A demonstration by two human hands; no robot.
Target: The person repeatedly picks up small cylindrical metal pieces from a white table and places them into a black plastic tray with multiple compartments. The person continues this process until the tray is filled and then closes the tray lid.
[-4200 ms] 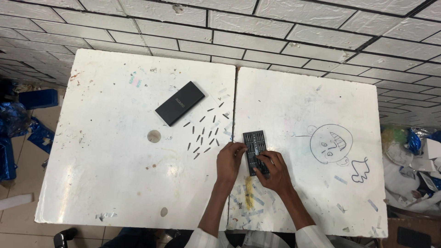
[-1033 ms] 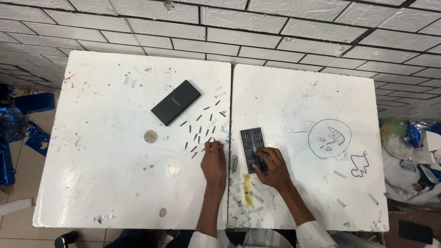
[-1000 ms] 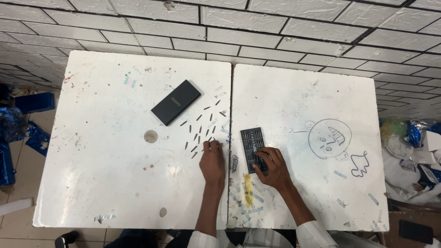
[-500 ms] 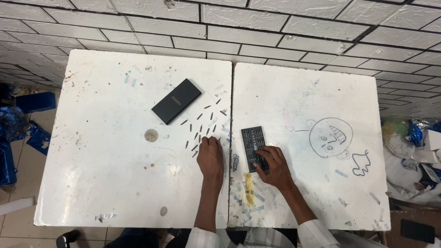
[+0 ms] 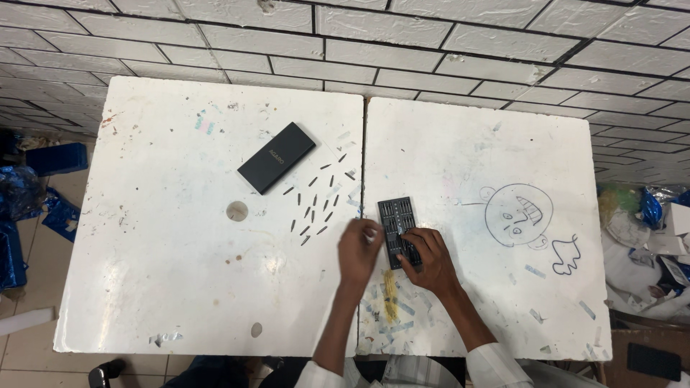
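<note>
A black bit-holder tray (image 5: 394,215) lies on the right table, close to the seam between the two white tables. My right hand (image 5: 425,264) grips its lower end and holds it down. My left hand (image 5: 359,251) is at the tray's left edge, fingertips pinched on a small bit that barely shows. Several small dark bits (image 5: 316,205) lie scattered on the left table, up and to the left of my left hand. Beyond them a flat black case (image 5: 277,156) lies at an angle.
A round hole (image 5: 237,210) is in the left table (image 5: 165,287). The right table (image 5: 503,129) has a pen drawing of a face (image 5: 517,214), with yellow and blue scraps (image 5: 389,302) near its front edge. Blue bags (image 5: 29,187) lie on the floor at left and clutter (image 5: 647,223) at right.
My left hand left the tray, went to the scattered bits, then moved right, back to the tray's left edge. My right hand stayed on the tray.
</note>
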